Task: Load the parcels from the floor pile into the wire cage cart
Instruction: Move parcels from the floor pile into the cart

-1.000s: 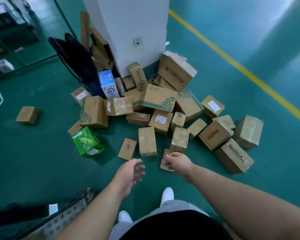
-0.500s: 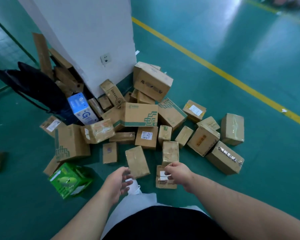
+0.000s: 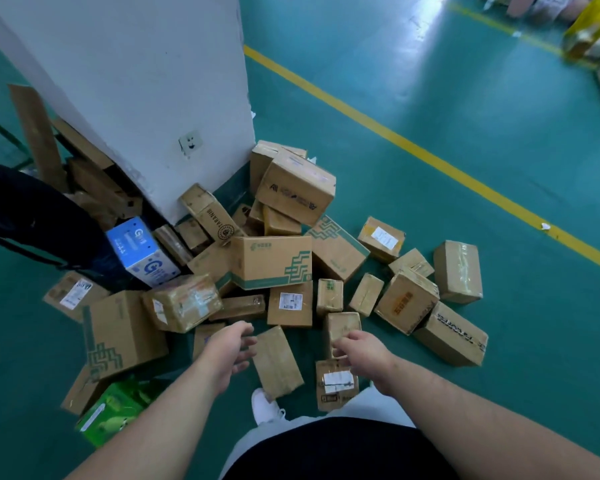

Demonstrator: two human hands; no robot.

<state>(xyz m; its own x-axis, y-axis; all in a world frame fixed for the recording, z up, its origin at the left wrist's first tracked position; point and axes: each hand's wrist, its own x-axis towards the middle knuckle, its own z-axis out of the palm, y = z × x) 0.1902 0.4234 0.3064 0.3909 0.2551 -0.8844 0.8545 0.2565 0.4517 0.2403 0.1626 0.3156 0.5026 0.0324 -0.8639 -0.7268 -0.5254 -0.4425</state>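
A pile of brown cardboard parcels [image 3: 271, 261] lies on the green floor against a white pillar [image 3: 136, 81]. My left hand [image 3: 227, 351] hovers with relaxed fingers just left of a long plain box [image 3: 279, 365], holding nothing. My right hand [image 3: 361, 355] hangs knuckles up with loosely curled fingers, between a small taped box [image 3: 342, 323] and a box with a white label [image 3: 335, 386]. I cannot see it gripping either one. The wire cage cart is out of view.
A green carton [image 3: 108, 410] and a blue-and-white carton [image 3: 139, 252] lie at the pile's left, beside a dark bag [image 3: 32, 209]. A yellow floor line [image 3: 430, 157] runs diagonally on the right. More goods stand at the far top right [image 3: 593, 29]. My white shoe [image 3: 265, 407] is below the long box.
I have stepped closer to the pile and my view has swung right. Both hands have reached further forward over the nearest boxes, still holding nothing.
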